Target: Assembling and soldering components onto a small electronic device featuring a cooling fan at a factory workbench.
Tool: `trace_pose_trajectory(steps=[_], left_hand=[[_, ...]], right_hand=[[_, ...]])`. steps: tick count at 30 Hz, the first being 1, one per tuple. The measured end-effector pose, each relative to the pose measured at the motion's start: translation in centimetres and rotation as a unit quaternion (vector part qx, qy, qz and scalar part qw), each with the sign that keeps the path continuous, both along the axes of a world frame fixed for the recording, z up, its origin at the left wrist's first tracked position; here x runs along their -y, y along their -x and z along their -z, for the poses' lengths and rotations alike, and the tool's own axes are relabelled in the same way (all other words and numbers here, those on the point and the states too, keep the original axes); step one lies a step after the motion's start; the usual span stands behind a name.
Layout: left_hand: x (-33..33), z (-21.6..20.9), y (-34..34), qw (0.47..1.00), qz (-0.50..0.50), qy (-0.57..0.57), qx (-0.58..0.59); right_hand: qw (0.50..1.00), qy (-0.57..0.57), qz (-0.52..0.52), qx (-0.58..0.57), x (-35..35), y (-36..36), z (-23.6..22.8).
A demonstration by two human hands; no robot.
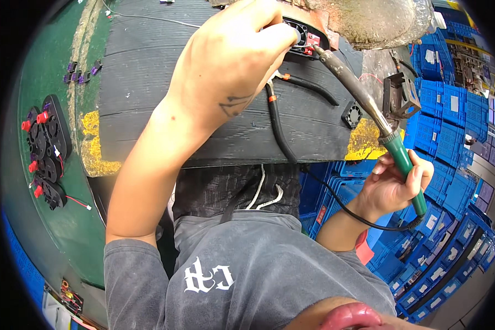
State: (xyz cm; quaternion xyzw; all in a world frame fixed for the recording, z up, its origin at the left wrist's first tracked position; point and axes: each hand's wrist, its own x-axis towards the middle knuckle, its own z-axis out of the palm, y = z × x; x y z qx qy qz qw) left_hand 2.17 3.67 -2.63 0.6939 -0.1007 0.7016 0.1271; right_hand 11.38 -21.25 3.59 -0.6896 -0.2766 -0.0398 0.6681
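Left hand (231, 52) and right hand (401, 181) are placed at the upper centre and the right of the frame. By the right hand, a soldering iron (357, 88) is held, with the fingers closed around its green handle (400, 154). The left hand's thumb and fingers are drawn in narrow beside a fan (300, 37); whether anything is pinched between them cannot be told.

At the upper centre, the fan and a red terminal piece (312, 41) are set in a black housing (327, 39). The iron's tip is brought to the terminal piece, at or almost at contact. Below them, 1 pair of pliers (279, 124) is laid with its 2 black handles spread on the dark board (148, 99). Towards the right, 1 loose fan (352, 115) is seen near a metal bracket (400, 96).

The iron can be judged stiff, fairly light and likely hot along its metal barrel, so it is best gripped by the handle alone; some drag may be added by the black cord (346, 209). The housing is probably light and rigid, the fan blades fragile; it should be steadied by its outer rim.
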Motion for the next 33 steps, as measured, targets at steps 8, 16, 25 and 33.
trace_pose_trajectory(steps=[8, 16, 25, 33], left_hand=[[0.5, -1.3, 1.5, 0.977, -0.062, 0.044, -0.2], [1.6, -3.4, 3.0, 0.905, -0.073, 0.112, -0.404], [2.2, -4.9, 4.1, 0.902, -0.103, 0.082, -0.411], [2.3, -4.4, 3.8, 0.896, -0.043, 0.154, -0.415]], right_hand=[[1.0, -0.002, -0.011, -0.003, -0.3, 0.2, 0.0], [1.0, 0.006, 0.005, -0.003, 0.0, 0.0, 0.1], [1.0, -0.004, -0.003, -0.003, 0.0, 0.0, 0.2], [1.0, -0.009, 0.0, -0.003, 0.0, 0.0, 0.2]])
